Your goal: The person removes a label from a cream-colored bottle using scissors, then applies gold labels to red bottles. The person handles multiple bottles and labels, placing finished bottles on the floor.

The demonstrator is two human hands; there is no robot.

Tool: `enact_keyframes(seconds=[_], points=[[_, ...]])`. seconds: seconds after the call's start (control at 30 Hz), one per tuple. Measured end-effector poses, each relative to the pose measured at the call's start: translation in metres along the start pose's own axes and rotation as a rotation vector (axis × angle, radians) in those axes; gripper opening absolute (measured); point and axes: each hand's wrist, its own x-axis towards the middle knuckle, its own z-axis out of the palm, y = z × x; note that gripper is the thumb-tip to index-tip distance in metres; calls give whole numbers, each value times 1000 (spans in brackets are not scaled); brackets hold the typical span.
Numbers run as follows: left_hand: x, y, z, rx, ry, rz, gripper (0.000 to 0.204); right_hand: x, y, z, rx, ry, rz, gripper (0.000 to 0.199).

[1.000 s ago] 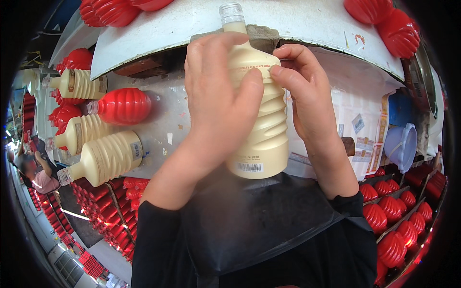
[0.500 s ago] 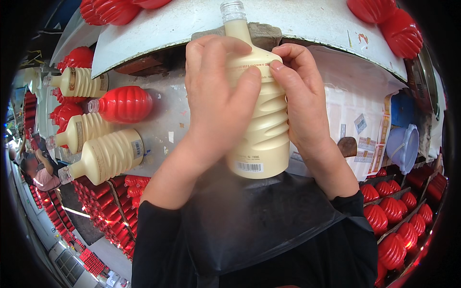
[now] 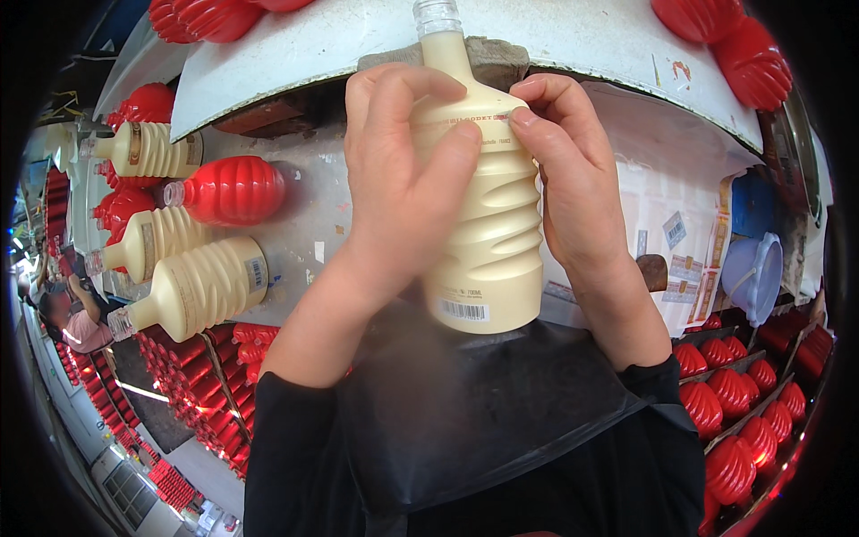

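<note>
A cream-coloured bottle with spiral ridges and a clear threaded neck lies in front of me, neck pointing away. Its base is close to my black apron, and a barcode shows near the bottom. My left hand wraps the left side of the bottle's shoulder, thumb pressed on the front. On the opposite side, my right hand has thumb and forefinger together at the edge of a printed band around the shoulder. Its other fingers are partly hidden behind the bottle.
A grey-brown pad lies under the neck at the edge of a white board. To the left lie a red bottle and several cream bottles. At right are a pale bucket, label sheets and crated red bottles.
The bottle has turned slightly, so more of the shoulder print shows. My right hand has shifted a little to the right and upward; my left hand is nearly unmoved.
</note>
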Motion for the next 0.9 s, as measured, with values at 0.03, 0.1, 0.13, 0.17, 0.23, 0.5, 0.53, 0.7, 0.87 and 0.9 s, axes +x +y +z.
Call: enact_keyframes(seconds=[0.03, 0.1, 0.13, 0.17, 0.23, 0.5, 0.53, 0.7, 0.87, 0.9], points=[[0, 0, 0, -3, -3, -4, 29, 0, 0, 0, -8, 0, -2, 26], [0, 0, 0, -15, -1, -15, 29, -1, 0, 0, -9, -4, -12, 27], [0, 1, 0, -22, 0, -21, 29, -1, 0, 0, -31, 0, -9, 28], [0, 1, 0, -20, -1, -19, 29, -2, 0, 0, -38, 0, -12, 28], [0, 1, 0, -16, -5, -14, 29, -3, -1, 1, -37, 3, -12, 26], [0, 2, -1, -4, -14, -22, 30, 1, 0, -2, -9, -1, -5, 29], [0, 2, -1, -4, -13, -20, 30, 1, 0, -2, -39, -5, -15, 28], [0, 2, -1, -4, -10, -16, 31, 3, 1, -5, -68, -20, -43, 27], [1, 1, 0, 13, -6, -1, 30, 6, 0, -5, -101, -19, -55, 27], [1, 1, -1, 14, -5, -1, 30, 6, 0, -5, -101, -12, -52, 27]])
